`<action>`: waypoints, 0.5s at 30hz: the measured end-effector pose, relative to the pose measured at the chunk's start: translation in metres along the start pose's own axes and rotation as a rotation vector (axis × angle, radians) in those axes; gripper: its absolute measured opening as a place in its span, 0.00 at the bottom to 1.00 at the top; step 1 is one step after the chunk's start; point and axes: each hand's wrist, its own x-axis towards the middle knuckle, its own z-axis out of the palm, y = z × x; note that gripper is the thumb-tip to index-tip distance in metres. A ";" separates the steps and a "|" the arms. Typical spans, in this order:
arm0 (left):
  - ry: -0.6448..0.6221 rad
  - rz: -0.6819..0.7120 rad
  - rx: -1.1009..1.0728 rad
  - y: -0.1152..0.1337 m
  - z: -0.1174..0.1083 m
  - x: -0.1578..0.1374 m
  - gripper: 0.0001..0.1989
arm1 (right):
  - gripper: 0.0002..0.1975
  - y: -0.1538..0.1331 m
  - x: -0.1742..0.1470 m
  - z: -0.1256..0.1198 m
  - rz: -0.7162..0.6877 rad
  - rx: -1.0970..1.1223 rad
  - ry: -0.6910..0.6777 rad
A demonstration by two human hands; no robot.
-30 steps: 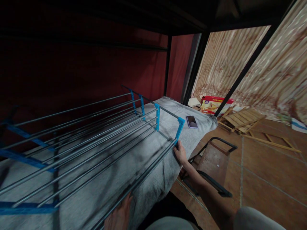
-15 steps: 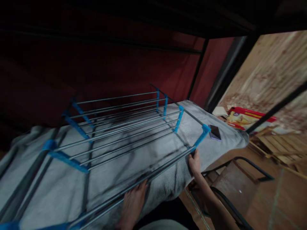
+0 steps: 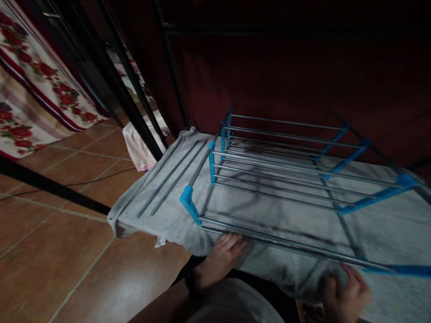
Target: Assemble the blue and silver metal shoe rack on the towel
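Observation:
A shoe rack of grey metal tubes (image 3: 269, 181) with blue plastic connectors (image 3: 189, 204) lies on its side on a bed or table covered with a grey blanket (image 3: 175, 224). My left hand (image 3: 222, 258) rests at the front edge near the rack's left corner. Its fingers are stretched out, with the tips against the lowest tube. Further right, my right hand (image 3: 350, 291) is slightly blurred, just below the front tubes, with thumb and fingers apart. Two loose grey tubes (image 3: 168, 184) lie side by side on the blanket, left of the rack.
Dark metal posts (image 3: 124, 89) frame the blanket-covered surface, with a dark red curtain (image 3: 286, 76) behind. A flowered cloth (image 3: 43, 76) hangs at the far left. A striped cloth (image 3: 138, 143) hangs low by the posts. A cable crosses the tiled floor (image 3: 67, 224).
My view has swung left, bringing the rack's other end, the loose tubes and the flowered cloth into sight. My right hand has let go of the rack's right corner.

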 end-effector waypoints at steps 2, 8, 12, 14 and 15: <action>0.030 -0.018 -0.039 -0.015 -0.005 -0.026 0.16 | 0.22 -0.037 -0.002 0.018 -0.184 -0.045 -0.093; 0.471 -0.512 -0.361 -0.061 -0.014 -0.071 0.09 | 0.23 -0.155 0.010 0.075 -0.567 0.079 -0.495; 0.758 -0.802 -0.579 -0.078 -0.017 -0.060 0.09 | 0.24 -0.200 0.019 0.099 -0.637 0.045 -0.674; 0.707 -0.802 -0.611 -0.080 -0.018 -0.049 0.13 | 0.25 -0.208 0.020 0.106 -0.610 -0.009 -0.703; 0.655 -0.787 -0.611 -0.080 -0.017 -0.043 0.15 | 0.26 -0.209 0.020 0.109 -0.595 -0.034 -0.709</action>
